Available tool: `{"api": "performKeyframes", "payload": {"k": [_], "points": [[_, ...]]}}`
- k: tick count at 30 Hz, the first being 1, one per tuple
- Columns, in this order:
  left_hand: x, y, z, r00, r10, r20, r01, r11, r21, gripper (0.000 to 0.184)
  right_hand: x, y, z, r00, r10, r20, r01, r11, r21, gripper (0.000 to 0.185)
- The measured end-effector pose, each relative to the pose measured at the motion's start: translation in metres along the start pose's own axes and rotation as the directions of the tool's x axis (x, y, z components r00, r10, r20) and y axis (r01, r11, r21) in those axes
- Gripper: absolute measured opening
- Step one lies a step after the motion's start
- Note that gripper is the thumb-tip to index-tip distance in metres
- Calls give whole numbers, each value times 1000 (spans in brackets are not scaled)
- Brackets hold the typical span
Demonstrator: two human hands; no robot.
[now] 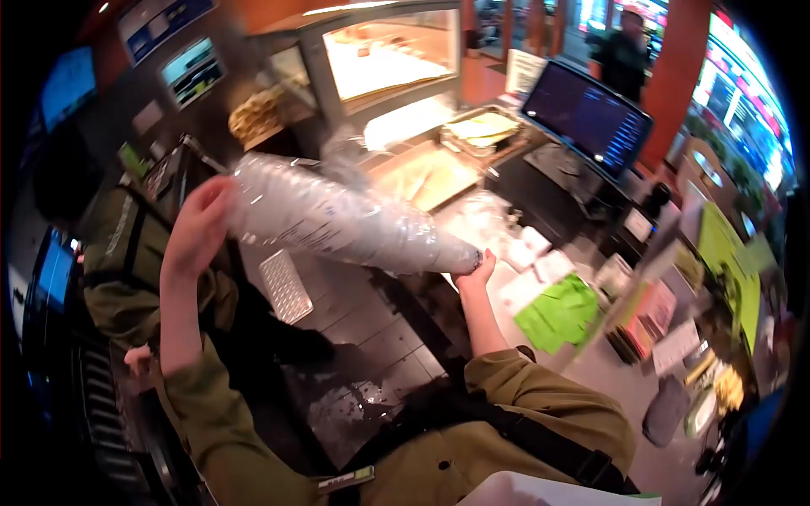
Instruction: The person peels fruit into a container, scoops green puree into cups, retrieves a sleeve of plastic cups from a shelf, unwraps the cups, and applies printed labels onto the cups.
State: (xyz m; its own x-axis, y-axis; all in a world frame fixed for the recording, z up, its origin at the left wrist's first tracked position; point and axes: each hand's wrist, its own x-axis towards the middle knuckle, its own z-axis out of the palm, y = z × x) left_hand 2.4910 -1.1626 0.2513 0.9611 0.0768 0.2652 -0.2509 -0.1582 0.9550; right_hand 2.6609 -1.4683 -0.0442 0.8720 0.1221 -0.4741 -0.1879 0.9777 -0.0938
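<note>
A long sleeve of stacked clear plastic cups or lids (337,218), wrapped in crinkled clear film with printed text, stretches across the middle of the view. I cannot tell for certain which of the two it is. My left hand (201,221) is raised at its wide end, fingers closed on the film there. At the narrower end my right hand (479,268) grips the sleeve, which hides part of the fingers. Just below that hand, bright green bags or sheets (558,312) lie on the counter beside small white packets (540,268).
A co-worker (126,244) stands close on my left. The counter holds a monitor (588,114), a tray (426,175) and card stacks (645,316). A lit display cabinet (392,55) is ahead. The tiled floor (371,371) looks wet.
</note>
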Motion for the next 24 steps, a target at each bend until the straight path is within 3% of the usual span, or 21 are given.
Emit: {"api": "performKeyframes", "payload": {"k": [1,3,5,8,11,12,13,15,16,19,20,23,24], "points": [[25,1,-14,1000,-7,-28,13,972,237,16,14,29,-5,997,67,-33,-68,997,-44,47],[77,-16,-48,993,87,-79,-43,893,447,14,58,90,-25,981,114,-155,-132,986,-107,46],[127,-36,-69,865,502,-5,-261,457,850,18,71,144,-16,943,187,-276,-211,976,-58,43],[186,-73,-105,942,293,-165,-113,737,666,20,139,217,-24,910,286,-301,-330,938,-105,39],[231,-94,-138,926,307,-221,-95,753,651,21,208,275,-3,874,330,-357,-390,914,-111,39],[249,-101,-154,943,235,-235,-87,856,510,21,226,293,5,872,340,-353,-426,882,-202,38],[267,-105,-170,943,219,-251,-71,868,491,21,245,311,16,871,352,-343,-455,842,-291,38],[302,-108,-204,937,202,-284,-53,887,458,21,277,351,45,846,422,-327,-495,849,-184,36],[315,-109,-227,943,114,-312,31,905,424,17,294,370,58,830,456,-320,-517,845,-138,35],[349,-114,-283,965,-88,-249,194,875,443,15,337,423,99,771,482,-417,-573,810,-124,35],[357,-114,-299,977,-192,-96,214,887,409,19,357,442,97,773,501,-389,-579,808,-112,34],[379,-119,-347,925,-378,24,272,706,655,24,416,499,92,768,505,-395,-610,765,-209,35],[391,-127,-367,928,-371,28,221,611,760,20,433,520,96,764,485,-426,-611,757,-233,35]]}}
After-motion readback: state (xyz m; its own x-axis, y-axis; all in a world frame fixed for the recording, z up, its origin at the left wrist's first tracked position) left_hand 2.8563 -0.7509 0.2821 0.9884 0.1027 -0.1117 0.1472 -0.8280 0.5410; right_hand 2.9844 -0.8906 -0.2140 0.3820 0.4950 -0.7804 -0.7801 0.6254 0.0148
